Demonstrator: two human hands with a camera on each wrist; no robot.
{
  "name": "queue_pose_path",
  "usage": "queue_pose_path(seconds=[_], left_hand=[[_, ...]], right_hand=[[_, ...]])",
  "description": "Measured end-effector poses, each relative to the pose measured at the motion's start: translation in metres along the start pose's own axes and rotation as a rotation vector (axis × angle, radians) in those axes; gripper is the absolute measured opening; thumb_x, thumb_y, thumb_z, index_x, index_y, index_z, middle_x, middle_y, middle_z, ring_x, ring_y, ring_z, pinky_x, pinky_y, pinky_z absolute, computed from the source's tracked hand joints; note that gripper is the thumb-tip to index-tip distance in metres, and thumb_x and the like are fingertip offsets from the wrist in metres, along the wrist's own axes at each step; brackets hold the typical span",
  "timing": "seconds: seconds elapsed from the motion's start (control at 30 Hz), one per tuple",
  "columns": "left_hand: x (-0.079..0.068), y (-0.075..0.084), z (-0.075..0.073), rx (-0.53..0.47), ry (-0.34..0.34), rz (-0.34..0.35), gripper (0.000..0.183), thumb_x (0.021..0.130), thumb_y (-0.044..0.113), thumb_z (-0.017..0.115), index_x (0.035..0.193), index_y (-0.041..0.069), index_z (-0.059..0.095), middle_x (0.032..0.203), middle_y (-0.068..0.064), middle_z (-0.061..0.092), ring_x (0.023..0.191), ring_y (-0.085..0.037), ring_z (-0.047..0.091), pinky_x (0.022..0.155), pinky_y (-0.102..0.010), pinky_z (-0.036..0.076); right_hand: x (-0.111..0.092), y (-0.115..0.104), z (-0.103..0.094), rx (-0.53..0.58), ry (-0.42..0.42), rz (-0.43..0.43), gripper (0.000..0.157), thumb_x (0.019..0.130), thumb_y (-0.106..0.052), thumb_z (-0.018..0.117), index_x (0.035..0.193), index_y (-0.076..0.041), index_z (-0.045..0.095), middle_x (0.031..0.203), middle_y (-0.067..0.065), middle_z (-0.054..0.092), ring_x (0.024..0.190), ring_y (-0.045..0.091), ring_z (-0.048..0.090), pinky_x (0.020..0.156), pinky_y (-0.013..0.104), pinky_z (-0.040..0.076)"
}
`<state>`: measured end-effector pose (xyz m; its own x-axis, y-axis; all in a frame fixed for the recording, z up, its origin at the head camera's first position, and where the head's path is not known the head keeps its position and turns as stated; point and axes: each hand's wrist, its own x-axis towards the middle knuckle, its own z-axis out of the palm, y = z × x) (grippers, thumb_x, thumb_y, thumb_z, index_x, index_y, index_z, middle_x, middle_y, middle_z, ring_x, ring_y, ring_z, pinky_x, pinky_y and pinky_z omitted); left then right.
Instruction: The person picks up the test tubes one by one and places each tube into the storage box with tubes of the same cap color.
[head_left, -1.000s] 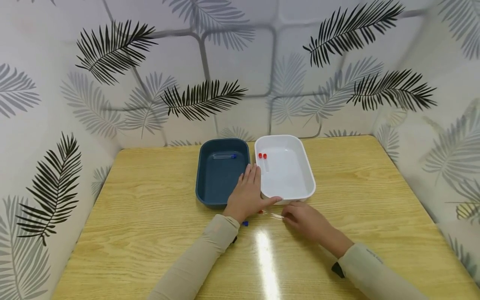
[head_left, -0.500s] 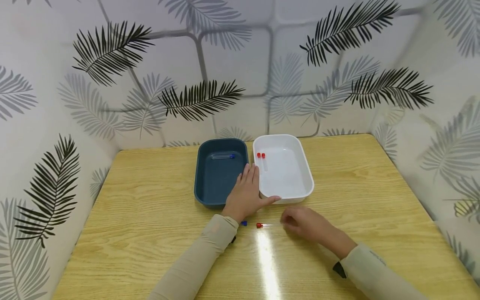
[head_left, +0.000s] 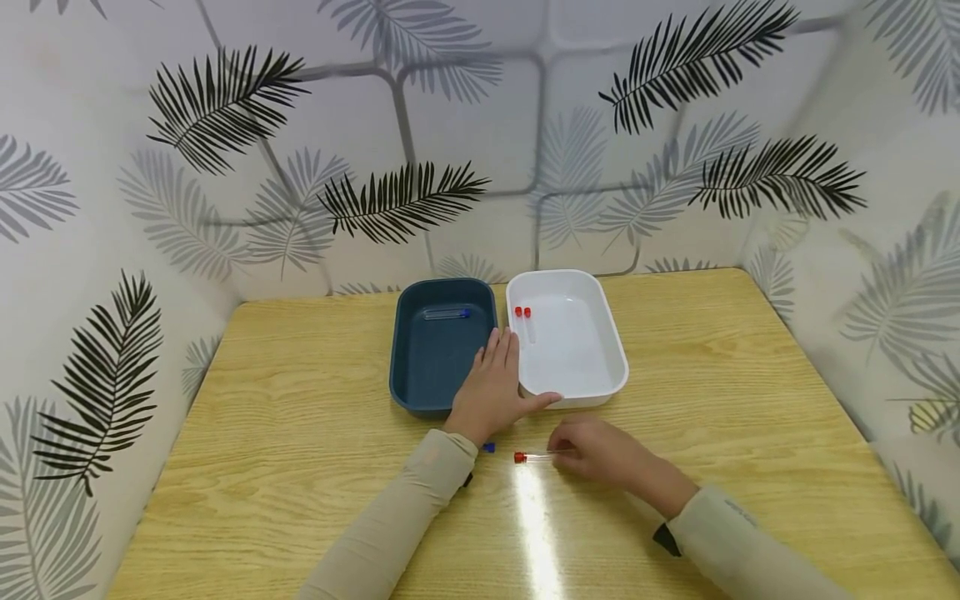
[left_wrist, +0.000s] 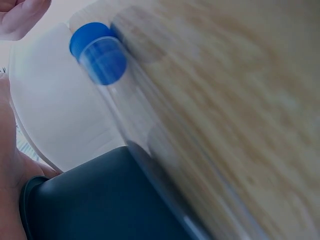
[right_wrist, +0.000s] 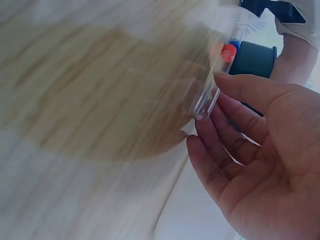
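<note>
My left hand [head_left: 491,392] lies with straight fingers across the adjoining rims of a dark blue tray [head_left: 401,367] and a white tray [head_left: 621,367], thumb along the white tray's front. Under the left wrist, a blue-capped test tube [left_wrist: 135,110] lies on the table, mostly hidden in the head view. My right hand [head_left: 600,454] is at the rounded end of a red-capped clear test tube [head_left: 536,457] in front of the trays. In the right wrist view, thumb and fingers [right_wrist: 242,90] pinch that end, the cap [right_wrist: 229,52] pointing away from the palm.
Inside the blue tray lies another blue-capped tube [head_left: 447,314]. Two red-capped tubes [head_left: 528,321] lie at the white tray's left side. The wooden table [head_left: 300,467] meets a leaf-patterned backdrop [head_left: 480,150] behind the trays.
The red-capped tube has shifted toward the table's front. My right hand came away from it, then moved left onto its rounded end. The left hand stays put.
</note>
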<state>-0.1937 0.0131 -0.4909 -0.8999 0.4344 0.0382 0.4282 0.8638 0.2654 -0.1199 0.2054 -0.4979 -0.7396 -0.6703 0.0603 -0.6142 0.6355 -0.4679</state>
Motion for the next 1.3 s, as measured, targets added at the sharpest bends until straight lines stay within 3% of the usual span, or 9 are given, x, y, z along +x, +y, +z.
queue_pose_path(seconds=[0.97,1.3], left_hand=[[0.001,-0.001,0.001,-0.009,-0.005,-0.012,0.119,0.067,0.09,0.024,0.149,0.005,0.008,0.155,-0.007,0.005,0.14,-0.02,-0.006,0.112,-0.04,0.011],[0.0,0.0,0.001,0.001,0.0,-0.009,0.119,0.068,0.09,0.024,0.149,0.005,0.009,0.155,-0.007,0.007,0.141,-0.02,-0.004,0.112,-0.039,0.011]], right_hand=[[0.0,-0.019,0.005,0.078,-0.138,0.024,0.004,0.085,-0.015,0.067,0.089,-0.015,0.066,0.085,-0.009,0.058,0.077,0.004,0.051,0.073,0.025,0.047],[-0.007,-0.009,-0.016,0.214,-0.11,0.073,0.008,0.086,-0.009,0.064,0.094,-0.013,0.065,0.088,-0.01,0.06,0.08,0.005,0.055,0.073,0.026,0.049]])
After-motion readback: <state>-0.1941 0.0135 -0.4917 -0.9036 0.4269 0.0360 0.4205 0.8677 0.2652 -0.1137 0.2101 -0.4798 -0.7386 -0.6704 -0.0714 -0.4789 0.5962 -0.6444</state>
